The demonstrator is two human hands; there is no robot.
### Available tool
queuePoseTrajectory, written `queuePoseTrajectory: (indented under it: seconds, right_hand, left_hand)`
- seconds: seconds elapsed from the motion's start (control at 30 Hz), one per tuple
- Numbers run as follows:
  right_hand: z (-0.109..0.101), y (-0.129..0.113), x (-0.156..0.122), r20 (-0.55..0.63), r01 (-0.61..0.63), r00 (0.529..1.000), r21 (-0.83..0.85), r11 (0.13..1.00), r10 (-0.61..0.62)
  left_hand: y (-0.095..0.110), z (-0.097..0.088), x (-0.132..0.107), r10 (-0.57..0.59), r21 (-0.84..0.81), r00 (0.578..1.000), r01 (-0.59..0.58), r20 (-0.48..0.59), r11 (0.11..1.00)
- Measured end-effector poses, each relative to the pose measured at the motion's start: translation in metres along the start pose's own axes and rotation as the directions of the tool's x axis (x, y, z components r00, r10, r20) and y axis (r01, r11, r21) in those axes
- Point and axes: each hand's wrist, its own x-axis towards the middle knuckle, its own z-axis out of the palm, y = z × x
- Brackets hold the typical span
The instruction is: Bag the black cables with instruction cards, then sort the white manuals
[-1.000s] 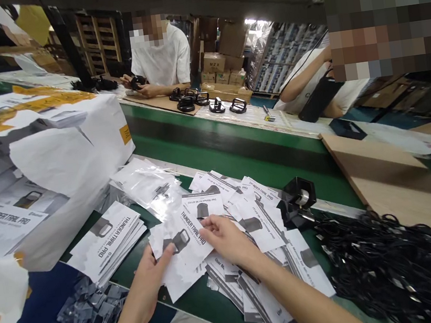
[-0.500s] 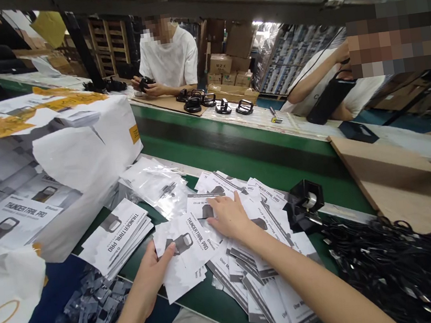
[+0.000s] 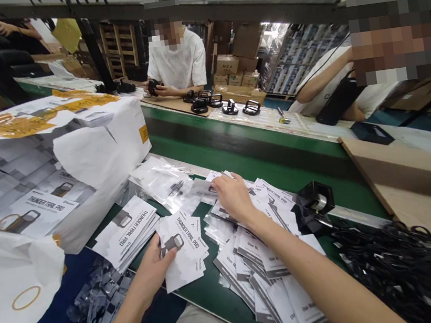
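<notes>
My left hand (image 3: 153,269) pinches the left edge of a small stack of white "Thunder Trail Pro" booklets (image 3: 185,250), thumb on top, just above the green table edge. My right hand (image 3: 234,196) reaches further back and lies over a spread pile of white user-manual leaflets (image 3: 259,251), its fingers closing on a clear plastic sleeve (image 3: 203,188) at the pile's far left. Its fingertips are partly hidden by the hand. A neat stack of the same booklets (image 3: 129,233) lies left of my left hand.
Torn white wrapping with more booklet packs (image 3: 41,168) fills the left. Clear sleeves (image 3: 162,181) lie behind the stacks. Small dark plastic bags (image 3: 99,304) sit at lower left. A black tape dispenser (image 3: 314,204) and a heap of black cables (image 3: 411,263) are on the right. Two people work across the green conveyor (image 3: 246,152).
My right hand let go of the booklet held between both hands and reached back over the leaflet pile to the plastic sleeves. My left hand kept the booklets and stayed low.
</notes>
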Motion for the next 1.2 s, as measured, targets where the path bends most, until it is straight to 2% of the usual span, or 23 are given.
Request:
queuePoseTrajectory:
  seconds: [0.07,0.13,0.17,0.23,0.27,0.3,0.37,0.4,0.47,0.53,0.57,0.63,0.67,0.7,0.73,0.77,0.8,0.83,0.9,1.0,1.1,1.2]
  right_hand:
    - [-0.008,-0.005,0.0,0.072,0.161,0.984,0.057,0.985,-0.165]
    - [-0.004,-0.018,-0.002,0.14,0.39,0.906,0.1,0.916,-0.401]
    - [0.001,-0.026,-0.003,0.148,0.5,0.847,0.101,0.86,-0.51]
    - [0.015,-0.04,-0.004,0.106,0.656,0.745,0.062,0.752,-0.659]
    - [0.02,-0.043,-0.004,0.053,0.68,0.73,0.045,0.732,-0.682]
    - [0.023,-0.045,-0.004,-0.015,0.661,0.75,0.054,0.748,-0.662]
    - [0.02,-0.039,-0.004,-0.131,0.574,0.819,0.158,0.803,-0.559]
    - [0.017,-0.033,-0.005,-0.143,0.529,0.849,0.246,0.812,-0.509]
    - [0.01,-0.021,-0.008,-0.082,0.418,0.9,0.442,0.794,-0.428]
    - [0.011,-0.013,-0.015,-0.032,0.264,0.948,0.637,0.724,-0.317]
    - [0.015,-0.011,-0.02,-0.028,0.177,0.973,0.73,0.66,-0.231]
    - [0.027,-0.01,-0.029,-0.032,0.06,0.997,0.864,0.5,-0.063]
    - [0.033,-0.01,-0.033,-0.026,0.03,1.0,0.897,0.441,-0.016]
    - [0.038,-0.01,-0.037,-0.012,0.01,1.0,0.911,0.413,0.002]
    - [0.042,-0.01,-0.04,0.003,-0.002,1.0,0.909,0.416,-0.001]
    - [0.043,-0.01,-0.043,0.013,-0.003,1.0,0.9,0.435,-0.021]
    - [0.043,-0.009,-0.044,0.019,0.004,0.999,0.888,0.459,-0.046]
    - [0.043,-0.009,-0.046,0.022,0.014,0.997,0.876,0.483,-0.07]
    - [0.04,-0.008,-0.047,0.016,0.033,0.996,0.844,0.536,-0.087]
    - [0.04,-0.006,-0.046,0.034,0.003,0.998,0.771,0.637,-0.046]
    - [0.04,-0.008,-0.048,0.041,-0.005,0.998,0.757,0.653,-0.039]
    - [0.032,-0.015,-0.051,-0.121,0.152,0.988,0.756,0.636,-0.093]
  left_hand:
    - [0.004,-0.003,-0.002,-0.111,-0.087,0.993,0.113,0.03,0.99]
    - [0.006,-0.004,-0.002,-0.167,-0.112,0.986,0.169,0.031,0.979]
    - [0.006,-0.003,-0.001,-0.135,-0.094,0.99,0.138,0.037,0.986]
    - [0.003,0.0,0.003,0.01,-0.023,0.997,-0.008,0.075,1.0]
    - [0.001,0.001,0.005,0.086,0.019,0.992,-0.088,0.094,0.996]
    - [0.0,0.002,0.006,0.148,0.054,0.983,-0.154,0.108,0.987]
    - [0.001,0.001,0.005,0.201,0.092,0.971,-0.214,0.129,0.973]
    - [0.004,0.0,0.003,0.222,0.126,0.968,-0.237,0.12,0.963]
    - [0.015,-0.003,-0.005,0.324,0.268,0.943,-0.332,0.074,0.905]
    - [0.028,-0.008,-0.015,0.459,0.426,0.889,-0.412,-0.007,0.805]
    - [0.033,-0.009,-0.02,0.523,0.464,0.851,-0.442,-0.056,0.768]
    - [0.035,-0.011,-0.024,0.624,0.425,0.761,-0.513,-0.175,0.745]
    - [0.033,-0.011,-0.024,0.642,0.372,0.729,-0.543,-0.237,0.753]
    - [0.027,-0.01,-0.021,0.634,0.308,0.72,-0.558,-0.282,0.771]
    - [0.02,-0.008,-0.018,0.603,0.244,0.737,-0.552,-0.303,0.797]
    - [0.013,-0.006,-0.013,0.559,0.188,0.773,-0.527,-0.298,0.829]
    - [0.005,-0.003,-0.009,0.52,0.15,0.811,-0.498,-0.268,0.854]
    - [-0.003,0.0,-0.004,0.504,0.141,0.831,-0.483,-0.236,0.864]
    - [-0.014,0.005,0.003,0.514,0.162,0.835,-0.489,-0.199,0.857]
    - [-0.022,0.009,0.009,0.509,0.143,0.832,-0.488,-0.222,0.861]
    - [-0.026,0.008,0.01,0.468,0.115,0.852,-0.453,-0.235,0.884]
    - [-0.028,0.005,0.005,0.479,0.165,0.847,-0.451,-0.231,0.877]
